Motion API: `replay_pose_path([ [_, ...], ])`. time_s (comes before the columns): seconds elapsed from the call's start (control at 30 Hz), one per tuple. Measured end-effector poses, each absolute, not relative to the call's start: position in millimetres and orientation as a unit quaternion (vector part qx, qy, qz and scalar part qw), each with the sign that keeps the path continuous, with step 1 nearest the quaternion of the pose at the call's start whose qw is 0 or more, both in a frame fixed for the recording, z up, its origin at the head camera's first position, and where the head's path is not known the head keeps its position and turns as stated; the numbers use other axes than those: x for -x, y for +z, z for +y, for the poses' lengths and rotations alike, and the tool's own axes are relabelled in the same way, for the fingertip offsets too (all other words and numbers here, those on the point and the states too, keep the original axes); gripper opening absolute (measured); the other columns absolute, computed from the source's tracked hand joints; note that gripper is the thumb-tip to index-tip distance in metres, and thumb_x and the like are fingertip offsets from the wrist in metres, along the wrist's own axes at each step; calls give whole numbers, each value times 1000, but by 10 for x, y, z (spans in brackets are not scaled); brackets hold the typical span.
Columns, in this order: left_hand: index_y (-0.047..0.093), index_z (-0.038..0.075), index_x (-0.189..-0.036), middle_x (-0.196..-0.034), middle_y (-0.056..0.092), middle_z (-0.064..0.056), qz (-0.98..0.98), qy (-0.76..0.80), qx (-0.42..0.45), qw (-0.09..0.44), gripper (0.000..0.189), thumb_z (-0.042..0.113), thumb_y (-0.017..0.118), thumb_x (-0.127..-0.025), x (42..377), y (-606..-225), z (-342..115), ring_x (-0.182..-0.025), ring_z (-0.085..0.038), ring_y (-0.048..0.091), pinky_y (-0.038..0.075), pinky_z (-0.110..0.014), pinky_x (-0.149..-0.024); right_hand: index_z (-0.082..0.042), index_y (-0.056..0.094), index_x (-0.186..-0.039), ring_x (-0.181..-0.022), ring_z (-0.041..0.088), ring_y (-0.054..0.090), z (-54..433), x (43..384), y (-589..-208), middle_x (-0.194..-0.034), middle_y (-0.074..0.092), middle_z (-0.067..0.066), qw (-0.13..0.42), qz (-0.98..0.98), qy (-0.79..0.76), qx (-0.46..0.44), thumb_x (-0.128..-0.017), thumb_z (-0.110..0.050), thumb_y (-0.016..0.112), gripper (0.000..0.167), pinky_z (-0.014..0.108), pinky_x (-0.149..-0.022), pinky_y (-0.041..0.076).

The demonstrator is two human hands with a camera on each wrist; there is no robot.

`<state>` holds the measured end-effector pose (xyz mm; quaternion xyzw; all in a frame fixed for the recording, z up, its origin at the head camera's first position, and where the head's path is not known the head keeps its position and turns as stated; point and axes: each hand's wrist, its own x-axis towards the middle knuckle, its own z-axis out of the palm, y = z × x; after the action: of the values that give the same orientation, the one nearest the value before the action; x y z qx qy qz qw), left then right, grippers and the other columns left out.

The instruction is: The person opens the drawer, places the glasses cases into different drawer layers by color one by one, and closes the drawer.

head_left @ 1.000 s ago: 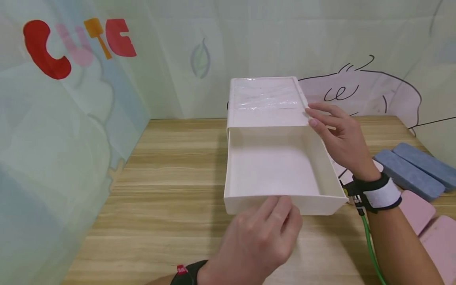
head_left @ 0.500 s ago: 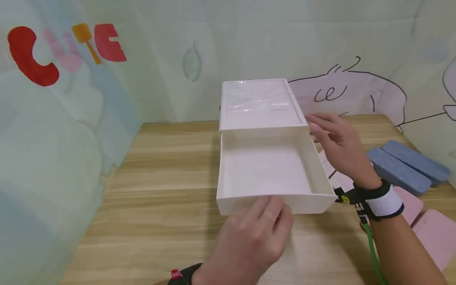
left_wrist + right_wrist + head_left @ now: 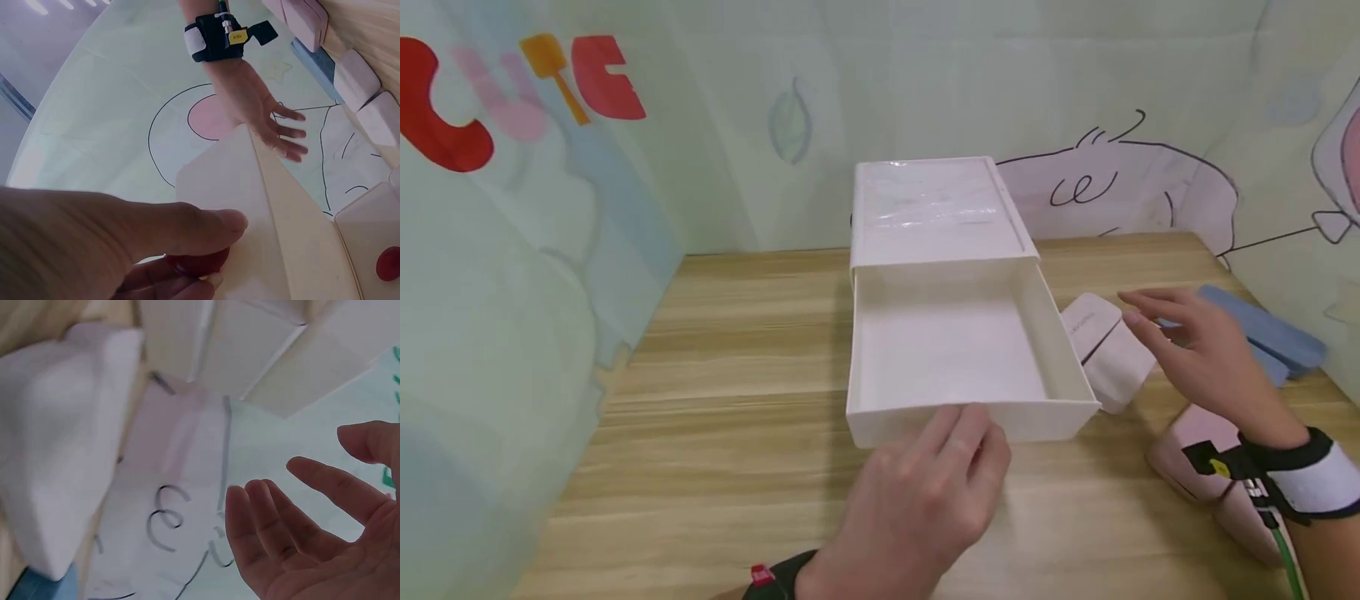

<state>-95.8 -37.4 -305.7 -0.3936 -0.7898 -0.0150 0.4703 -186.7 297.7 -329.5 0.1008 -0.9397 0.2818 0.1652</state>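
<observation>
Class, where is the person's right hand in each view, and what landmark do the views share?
Head: right hand, right of the white drawer.
Left wrist: upper middle, arm entering from the top.
Right wrist: lower right, palm and fingers.
Shared landmark: black-line wall drawing.

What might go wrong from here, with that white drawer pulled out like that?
The drawer sticks well out of its white box, so another tug by the left hand on the red knob might pull it free. Neither hand steadies the box, so it could slide if the drawer is pushed or pulled. The right hand, open near the pale blocks, might knock them against the drawer's side.
</observation>
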Motion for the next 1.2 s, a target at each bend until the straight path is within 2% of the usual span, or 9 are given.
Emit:
replay_pose_path([
  [0.03, 70, 9, -88, -86, 60, -1, -790, -16, 392, 470, 29, -4, 44, -96, 958, -3060, -376, -71, -10, 56, 38, -17, -48, -5, 65, -136, -118, 30, 58, 3027, 1869, -3324, -137, 61, 23, 161, -941, 279, -101, -102, -26, 61, 39, -7, -77, 31],
  [0.07, 70, 9, -88, -87, 61, -1, -791, -17, 392, 469, 30, -3, 44, -97, 957, -3062, -376, -71, -10, 56, 39, -17, -48, -4, 65, -135, -118, 31, 58, 3075, 1871, -3350, -136, 61, 23, 155, -944, 272, -100, -102, -26, 61, 40, -3, -78, 40],
  [0.13, 70, 9, -88, -87, 61, -1, -791, -18, 391, 471, 30, -3, 44, -97, 956, -3066, -375, -72, -10, 57, 40, -17, -47, -1, 64, -135, -119, 33, 59, 3168, 1878, -3399, -135, 61, 24, 136, -951, 261, -97, -103, -28, 61, 42, 15, -83, 55],
  [0.17, 70, 9, -88, -87, 61, -1, -790, -17, 392, 471, 29, -2, 45, -97, 956, -3067, -373, -72, -10, 57, 39, -17, -47, 0, 64, -135, -119, 43, 58, 3218, 1880, -3417, -134, 61, 25, 124, -954, 255, -95, -103, -28, 60, 43, 26, -85, 59],
  [0.27, 70, 10, -88, -87, 62, -1, -788, -13, 393, 475, 29, -2, 45, -97, 956, -3059, -372, -71, -10, 57, 37, -17, -46, 0, 67, -129, -116, 41, 59, 3333, 1907, -3469, -130, 63, 23, 108, -961, 236, -96, -102, -28, 61, 39, 54, -86, 55],
  [0.43, 71, 10, -89, -87, 63, 0, -786, -12, 395, 476, 29, -2, 45, -96, 953, -3045, -369, -71, -9, 57, 37, -17, -45, -5, 72, -118, -108, 35, 63, 3444, 1988, -3559, -124, 67, 19, 95, -967, 194, -137, -96, -17, 70, 25, 41, -76, 61],
  [0.67, 70, 9, -87, -82, 59, 0, -776, -10, 393, 493, 28, -3, 45, -93, 947, -3035, -371, -68, -9, 54, 33, -17, -44, -3, 64, -130, -124, 44, 54, 3460, 2086, -3648, -136, 57, 25, 14, -968, 154, -200, -87, 1, 73, 44, 63, -94, 50],
  [0.83, 70, 9, -87, -82, 59, 1, -781, -14, 391, 486, 28, -3, 45, -95, 930, -3026, -385, -69, -9, 55, 34, -17, -44, -5, 59, -137, -126, 51, 46, 3405, 2163, -3707, -141, 49, 31, -36, -969, 120, -212, -76, 11, 75, 65, 71, -95, 46],
  [1.2, 70, 9, -87, -84, 59, 1, -784, -11, 398, 476, 29, -3, 45, -94, 896, -3007, -384, -72, -8, 54, 33, -16, -46, -13, 59, -128, -119, 50, 50, 3354, 2213, -3814, -134, 52, 27, -5, -969, 73, -237, -64, 16, 80, 73, 67, -88, 51],
])
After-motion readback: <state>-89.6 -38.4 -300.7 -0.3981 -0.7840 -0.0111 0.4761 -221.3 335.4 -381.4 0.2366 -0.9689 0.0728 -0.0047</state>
